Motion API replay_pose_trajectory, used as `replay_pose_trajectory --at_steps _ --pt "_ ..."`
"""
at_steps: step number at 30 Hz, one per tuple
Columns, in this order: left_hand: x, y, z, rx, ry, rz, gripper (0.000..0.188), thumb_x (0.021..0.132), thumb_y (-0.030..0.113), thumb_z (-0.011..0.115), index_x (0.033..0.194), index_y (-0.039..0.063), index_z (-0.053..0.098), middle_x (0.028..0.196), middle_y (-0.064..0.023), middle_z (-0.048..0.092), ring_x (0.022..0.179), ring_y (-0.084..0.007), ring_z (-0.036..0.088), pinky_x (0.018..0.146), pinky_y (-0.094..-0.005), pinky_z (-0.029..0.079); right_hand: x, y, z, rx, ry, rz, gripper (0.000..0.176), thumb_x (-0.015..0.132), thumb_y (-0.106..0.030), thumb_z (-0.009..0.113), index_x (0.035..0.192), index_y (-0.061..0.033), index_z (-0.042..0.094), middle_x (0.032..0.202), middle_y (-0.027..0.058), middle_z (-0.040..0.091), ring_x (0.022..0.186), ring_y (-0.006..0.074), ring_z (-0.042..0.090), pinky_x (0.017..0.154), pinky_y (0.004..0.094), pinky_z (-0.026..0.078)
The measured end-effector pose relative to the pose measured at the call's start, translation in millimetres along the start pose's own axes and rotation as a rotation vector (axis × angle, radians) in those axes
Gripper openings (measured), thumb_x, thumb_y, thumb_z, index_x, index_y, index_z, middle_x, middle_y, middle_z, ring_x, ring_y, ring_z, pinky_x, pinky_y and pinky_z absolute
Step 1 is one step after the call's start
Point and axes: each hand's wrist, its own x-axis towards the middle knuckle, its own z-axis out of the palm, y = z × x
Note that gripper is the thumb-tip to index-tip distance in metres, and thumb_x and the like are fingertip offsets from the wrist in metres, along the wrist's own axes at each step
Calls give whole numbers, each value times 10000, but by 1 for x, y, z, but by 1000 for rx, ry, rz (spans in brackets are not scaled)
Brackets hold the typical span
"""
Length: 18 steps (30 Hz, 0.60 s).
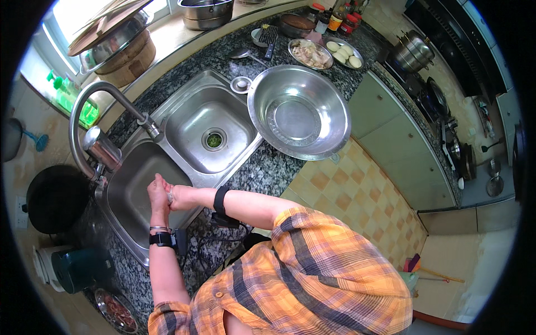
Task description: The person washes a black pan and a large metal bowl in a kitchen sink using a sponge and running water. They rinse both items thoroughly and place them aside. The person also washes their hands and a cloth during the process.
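Observation:
Over the left basin (134, 205) of a stainless-steel double sink, my hands are pressed together. My left hand (157, 194) has its fingers curled, and its palm faces my right hand (182, 197). A small whitish, wet-looking patch shows between them; whether it is foam, water or an object I cannot tell. The fingers of my right hand are mostly hidden behind the left. The curved faucet (113, 88) stands beyond, its spout (155, 132) pointing down near the divider. Green scraps (214, 140) sit in the drain of the right basin (197, 121).
A large steel bowl (331, 113) overhangs the front edge of the granite counter (268, 167). Behind it are a plate of raw meat (310, 53), a plate of pale rounds (344, 53) and a cleaver (270, 44). A dark wok (56, 199) leans at the left.

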Motion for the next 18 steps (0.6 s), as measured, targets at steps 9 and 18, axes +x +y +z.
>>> replay_pose_trajectory --at_steps 9,18 --pt "-11 -27 -10 85 155 -51 403 957 276 459 623 52 475 587 -41 509 515 -152 500 502 -310 423 -23 -32 16 -671 -106 438 229 733 -257 620 821 -53 679 861 168 681 862 313 661 767 414 516" --pt "-66 16 -34 -28 -26 7 559 1000 448 306 1133 -18 585 972 -81 651 831 -144 622 669 -257 481 -49 -28 5 33 141 406 840 795 -537 614 1358 18 333 1263 258 507 1188 338 500 982 368 400"
